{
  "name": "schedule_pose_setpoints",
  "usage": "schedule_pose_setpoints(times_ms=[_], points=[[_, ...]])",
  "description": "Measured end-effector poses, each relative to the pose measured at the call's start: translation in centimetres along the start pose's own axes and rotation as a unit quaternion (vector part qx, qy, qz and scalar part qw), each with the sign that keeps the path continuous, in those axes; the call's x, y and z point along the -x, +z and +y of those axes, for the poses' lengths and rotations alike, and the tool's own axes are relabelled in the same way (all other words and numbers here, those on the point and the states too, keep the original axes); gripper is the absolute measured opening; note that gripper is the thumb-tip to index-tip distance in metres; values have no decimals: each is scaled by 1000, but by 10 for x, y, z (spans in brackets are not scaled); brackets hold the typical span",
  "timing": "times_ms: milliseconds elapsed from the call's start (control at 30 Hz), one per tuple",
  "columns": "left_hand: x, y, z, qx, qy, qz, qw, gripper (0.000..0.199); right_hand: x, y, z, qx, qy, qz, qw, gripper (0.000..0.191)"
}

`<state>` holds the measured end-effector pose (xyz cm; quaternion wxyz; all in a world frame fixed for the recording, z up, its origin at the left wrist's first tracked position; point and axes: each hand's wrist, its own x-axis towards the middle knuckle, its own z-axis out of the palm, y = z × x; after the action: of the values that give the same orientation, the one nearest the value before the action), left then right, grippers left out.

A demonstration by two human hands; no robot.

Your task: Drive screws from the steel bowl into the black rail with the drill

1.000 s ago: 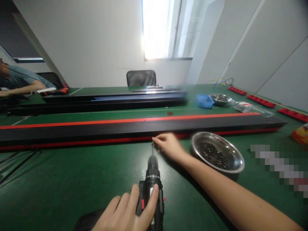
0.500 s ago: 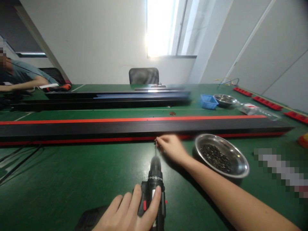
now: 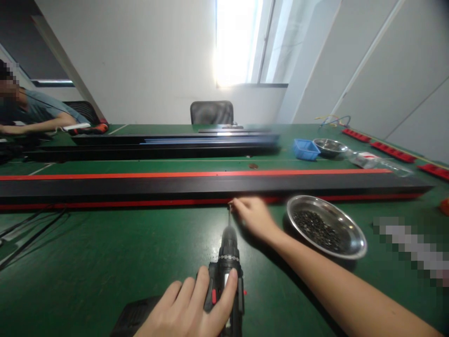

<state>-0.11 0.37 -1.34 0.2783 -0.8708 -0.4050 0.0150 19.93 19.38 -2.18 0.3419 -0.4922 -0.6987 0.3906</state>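
Head view: my left hand (image 3: 185, 304) grips the drill (image 3: 229, 250); right hand (image 3: 255, 217) is pinched at the bit (image 3: 230, 217) tip (too blurry to tell on what, sorry).
Bar (image 3: 140, 187): just past my right fingertips.
Progress: bit's at the near edge; can't confirm anything's fastened. Loose dark bits remain in the bowl (image 3: 351, 234), right of that hand.
Since earlier: same grips, view's shifted slightly.

The left hand (image 3: 185, 304) holds a drill (image 3: 229, 252) toward the bar (image 3: 140, 187); the right hand (image 3: 255, 219) is at the bit (image 3: 229, 217) tip, near a bowl (image 3: 355, 234) of dark pieces (image 3: 317, 229).
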Motion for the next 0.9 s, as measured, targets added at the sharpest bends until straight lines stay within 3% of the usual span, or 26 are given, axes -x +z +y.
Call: schedule_pose_setpoints(times_ms=[133,300,467,567,700,800,900], points=[[1,0,2,9,-3,-6,1000,64,5,0,-1,-5,-23,29,999,35],[1,1,4,17,-12,-29,999,69,6,-1,-4,-20,-27,1,999,34],[-3,1,2,70,-42,-72,994,75,9,4,-2,19,-49,96,994,26],[-9,-2,1,116,-62,-90,987,88,25,-4,-14,92,-96,109,985,22],[-15,-5,-3,154,-62,-97,981,101,50,-50,-34,265,-139,102,949,24],[-16,-6,-5,173,-64,-106,977,104,57,-98,-28,407,-17,138,903,33],[-17,-6,-5,169,-68,-117,976,103,55,-136,0,481,149,106,857,42]])
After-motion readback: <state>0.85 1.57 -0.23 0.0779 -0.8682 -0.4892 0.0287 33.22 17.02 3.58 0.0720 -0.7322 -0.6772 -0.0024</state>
